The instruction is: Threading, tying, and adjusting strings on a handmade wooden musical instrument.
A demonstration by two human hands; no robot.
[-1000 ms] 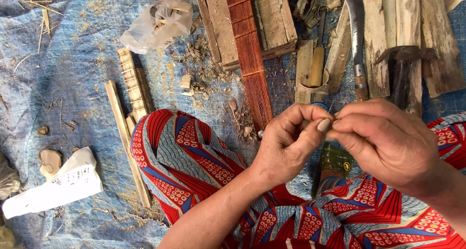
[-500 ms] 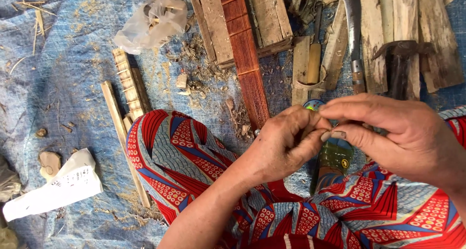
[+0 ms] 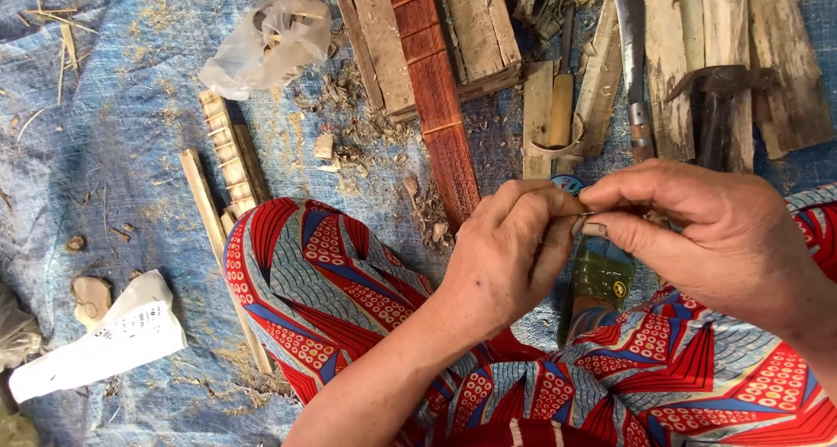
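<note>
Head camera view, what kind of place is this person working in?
Probably an informal woodworking spot on the ground: a blue tarp strewn with wood shavings, wooden planks, and a hammer lying among them.

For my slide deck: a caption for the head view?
Both hands, left hand and right hand, pinch a small metal piece above a blue tarp.

A crumpled clear plastic bag (image 3: 266,41) lies far left on the blue tarp (image 3: 113,150). A reddish notched wooden strip (image 3: 436,98) runs down centre; a hammer (image 3: 717,107) lies far right.
</note>
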